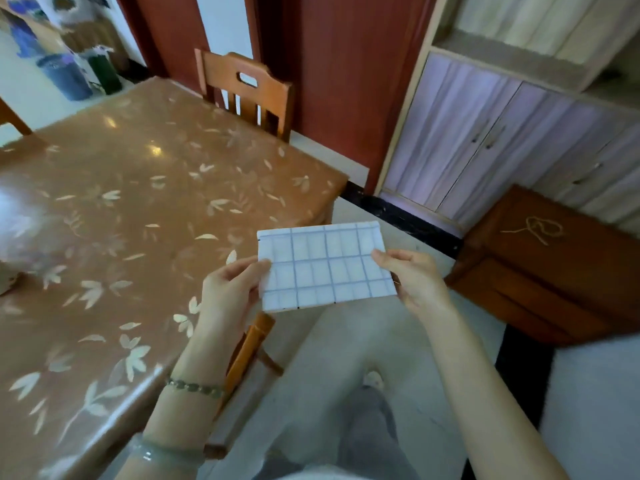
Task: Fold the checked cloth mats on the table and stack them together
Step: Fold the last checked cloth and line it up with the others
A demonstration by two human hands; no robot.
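- The table [138,174] fills the left half of the view. Its brown top is glossy, printed with pale leaf sprigs, and reflects ceiling light.
- The floor [346,341] is pale and smooth, and a red-brown door frame [332,81] rises behind the table's far corner.
- A tall cabinet [485,133] with lilac, wood-grained doors stands at the right wall. A low dark-wood cabinet [554,265] sits in front of it, with a loop of tan string [540,230] lying on its top.
- 1 slatted wooden chair [246,88] stands at the table's far side. A 2nd chair [249,344], orange wood, is tucked at the near edge under the left forearm.
- A blurred white shape [17,230] lies on the table at the far left, too smeared to identify.
- The checked cloth mat [325,265] is held in the air just past the table's right edge, above the floor. It is a flat folded rectangle, white with thin blue grid lines.
- The left hand [228,289] pinches the mat's left edge, thumb on top and fingers curled beneath.
- The right hand [415,282] pinches the right edge in the same way.
- A beaded bracelet [194,386] and a pale bangle [162,452] circle the left forearm.
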